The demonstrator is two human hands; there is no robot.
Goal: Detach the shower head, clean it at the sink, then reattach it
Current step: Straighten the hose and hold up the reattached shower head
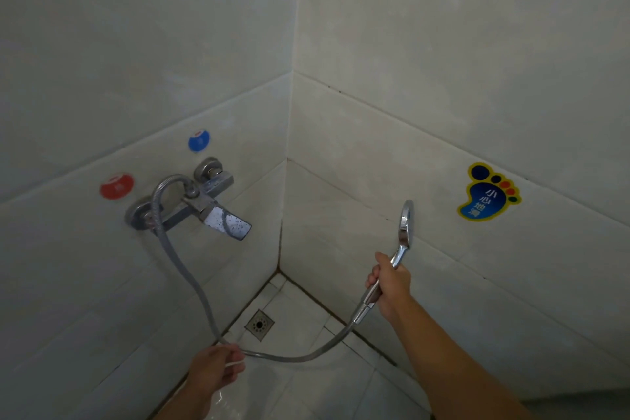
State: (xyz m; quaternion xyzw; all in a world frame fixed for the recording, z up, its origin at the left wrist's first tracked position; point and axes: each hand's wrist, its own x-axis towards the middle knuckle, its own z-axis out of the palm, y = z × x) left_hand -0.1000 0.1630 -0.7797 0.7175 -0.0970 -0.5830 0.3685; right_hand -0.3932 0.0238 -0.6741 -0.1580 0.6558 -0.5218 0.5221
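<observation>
From the head view: right hand (388, 286) wrapped in a closed fist round the handle of the round chrome shower head (405, 225), held upright on the right, close to the right-hand tiled wall, face turned edge-on to the camera. Left hand (216, 368) low and near, fingers curled lightly about the grey flexible metal hose (191, 280) at its lowest sag, thumb side up. Hose running from the handle's base down and left, through the left hand, then up in a loop to the chrome wall-mounted mixer tap (201, 201) on the left wall, still joined at both ends. Flat spotted tap lever (226, 223) jutting out toward the corner. Above the tap, a round blue sticker (198, 140) farther right and a round red sticker (116, 186) farther left. On the right wall, a blue foot-shaped sticker with yellow edge (487, 194). In the far corner of the white tiled floor (306, 385), a square metal floor drain (259, 325)
</observation>
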